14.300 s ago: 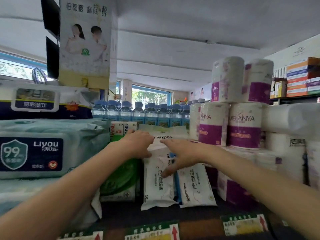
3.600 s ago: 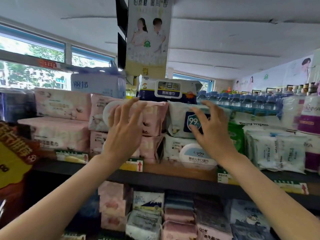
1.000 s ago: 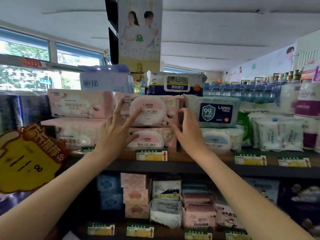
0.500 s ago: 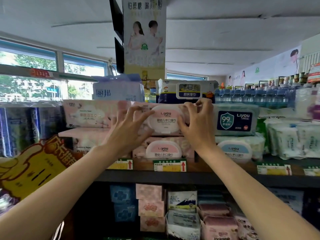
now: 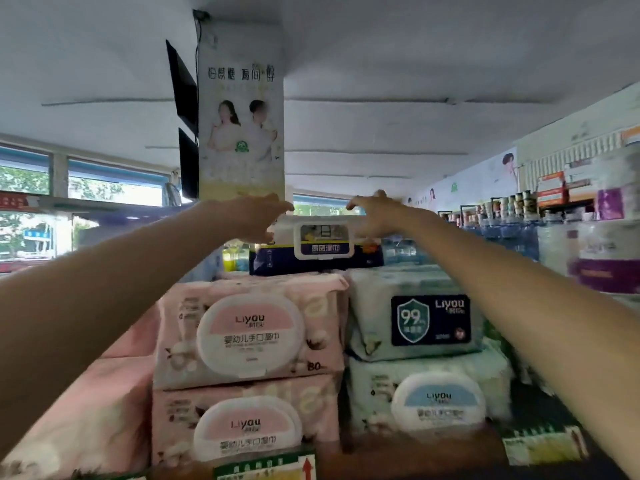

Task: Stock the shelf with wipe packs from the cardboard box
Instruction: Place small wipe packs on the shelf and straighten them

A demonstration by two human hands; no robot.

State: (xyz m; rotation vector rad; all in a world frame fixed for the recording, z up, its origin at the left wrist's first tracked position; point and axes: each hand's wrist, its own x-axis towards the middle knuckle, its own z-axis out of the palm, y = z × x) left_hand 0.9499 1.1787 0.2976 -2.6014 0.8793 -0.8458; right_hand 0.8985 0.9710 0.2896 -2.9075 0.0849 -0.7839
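Up on top of the stacked packs, both hands reach for a white and navy wipe pack (image 5: 317,249) that lies flat across the pink and the pale green stacks. At its left end the left hand (image 5: 258,218) has its fingers curved over the top edge and its thumb lower down, and the right hand (image 5: 375,216) does the same at the right end; both appear to hold the pack, though motion blur makes the exact contact hard to read. Below it, two pink wipe packs (image 5: 249,336) with round pink-and-white lids are stacked one on the other, and just beside them on the right a pale green pack with a dark "99" label (image 5: 420,315) sits on another pale green pack with a blue lid (image 5: 436,398). More pink packs (image 5: 104,410) lie to the left, partly hidden by the left forearm. Along the shelf edge (image 5: 398,460) a price tag (image 5: 266,467) with a red arrow shows. Behind the top pack hangs a tall poster (image 5: 240,112), and water bottles (image 5: 498,233) and paper rolls (image 5: 602,258) stand further right.
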